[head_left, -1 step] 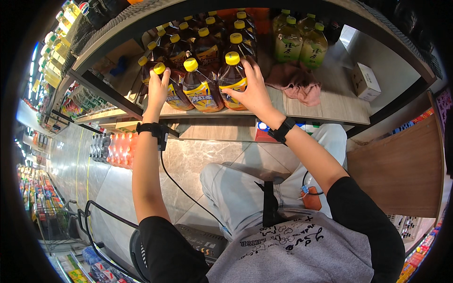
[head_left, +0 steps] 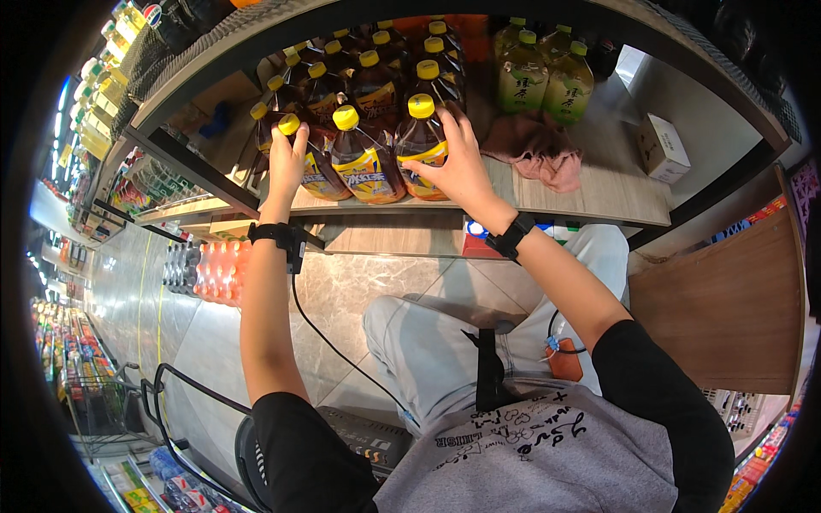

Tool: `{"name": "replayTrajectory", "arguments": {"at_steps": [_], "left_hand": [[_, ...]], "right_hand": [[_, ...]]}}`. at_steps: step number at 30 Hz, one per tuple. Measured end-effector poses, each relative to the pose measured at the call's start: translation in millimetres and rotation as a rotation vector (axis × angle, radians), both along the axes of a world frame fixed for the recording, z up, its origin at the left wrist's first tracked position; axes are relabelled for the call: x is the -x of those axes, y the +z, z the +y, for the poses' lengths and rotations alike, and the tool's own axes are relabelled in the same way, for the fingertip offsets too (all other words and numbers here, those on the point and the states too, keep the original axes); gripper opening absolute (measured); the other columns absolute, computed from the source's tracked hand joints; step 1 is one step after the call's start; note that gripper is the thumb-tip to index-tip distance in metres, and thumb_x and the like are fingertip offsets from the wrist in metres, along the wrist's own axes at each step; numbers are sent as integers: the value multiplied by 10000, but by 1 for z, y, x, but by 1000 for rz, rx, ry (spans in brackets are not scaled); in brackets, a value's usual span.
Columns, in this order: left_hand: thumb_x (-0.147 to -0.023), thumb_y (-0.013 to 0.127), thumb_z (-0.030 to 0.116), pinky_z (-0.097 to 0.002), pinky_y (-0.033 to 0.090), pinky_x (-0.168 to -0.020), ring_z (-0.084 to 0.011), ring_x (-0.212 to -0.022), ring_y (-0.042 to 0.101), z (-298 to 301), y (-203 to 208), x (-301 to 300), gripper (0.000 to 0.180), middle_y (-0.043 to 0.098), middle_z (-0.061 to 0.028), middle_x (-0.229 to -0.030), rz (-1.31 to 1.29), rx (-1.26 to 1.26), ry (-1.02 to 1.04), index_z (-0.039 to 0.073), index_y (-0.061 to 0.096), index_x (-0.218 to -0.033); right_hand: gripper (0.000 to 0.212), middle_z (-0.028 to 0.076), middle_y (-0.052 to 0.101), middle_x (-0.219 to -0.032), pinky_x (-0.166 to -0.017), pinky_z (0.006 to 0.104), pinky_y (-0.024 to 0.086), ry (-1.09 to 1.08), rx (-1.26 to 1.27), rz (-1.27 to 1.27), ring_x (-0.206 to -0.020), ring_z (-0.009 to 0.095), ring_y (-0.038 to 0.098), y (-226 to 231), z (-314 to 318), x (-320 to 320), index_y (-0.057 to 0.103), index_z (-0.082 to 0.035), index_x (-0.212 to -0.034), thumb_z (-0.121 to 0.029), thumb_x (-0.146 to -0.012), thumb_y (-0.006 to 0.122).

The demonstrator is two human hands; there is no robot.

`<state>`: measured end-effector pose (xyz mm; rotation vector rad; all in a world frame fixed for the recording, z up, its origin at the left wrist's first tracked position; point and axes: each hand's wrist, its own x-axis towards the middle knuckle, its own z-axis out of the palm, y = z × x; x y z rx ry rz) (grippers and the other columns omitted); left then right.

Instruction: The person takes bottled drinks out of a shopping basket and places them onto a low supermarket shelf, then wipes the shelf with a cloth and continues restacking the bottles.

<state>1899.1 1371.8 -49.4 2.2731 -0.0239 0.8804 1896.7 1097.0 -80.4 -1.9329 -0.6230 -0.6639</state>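
Brown tea bottles with yellow caps stand in rows on a wooden shelf (head_left: 599, 192). My left hand (head_left: 286, 167) is wrapped round the left side of the front-left tea bottle (head_left: 321, 179), its fingertips near the cap. At the other end of the front row, my right hand (head_left: 462, 167) grips the front-right tea bottle (head_left: 422, 137), thumb across its label and fingers along its right side. Between the two hands, the middle tea bottle (head_left: 368, 171) stands upright, touched by neither. Some of my left fingers are hidden behind the bottle.
Right of the tea rows lie a crumpled pink cloth (head_left: 539, 154), several green tea bottles (head_left: 546, 77) and a small white box (head_left: 663, 147). A shrink-wrapped pack of orange drinks (head_left: 222, 272) sits on the floor at left. A black cart handle (head_left: 197, 385) stands by my left arm.
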Motion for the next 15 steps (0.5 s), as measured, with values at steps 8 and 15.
{"name": "replayTrajectory", "arguments": {"at_steps": [8, 15], "left_hand": [[-837, 531, 317, -352, 413, -743, -338, -833, 542, -12, -6, -5, 363, 570, -196, -887, -54, 26, 60, -15, 440, -951], [-857, 518, 340, -283, 357, -843, -164, -912, 484, 25, 15, -6, 373, 543, -100, -976, 159, 288, -175, -10, 505, -984]], "right_hand": [[787, 180, 385, -1181, -902, 372, 371, -20, -20, 18, -1089, 349, 411, 0, -3, -5, 346, -26, -1223, -231, -588, 763], [775, 182, 381, -1179, -899, 368, 379, -3, -43, 68, -1089, 351, 414, 2, -8, -11, 343, -28, -1198, -229, -581, 766]]}}
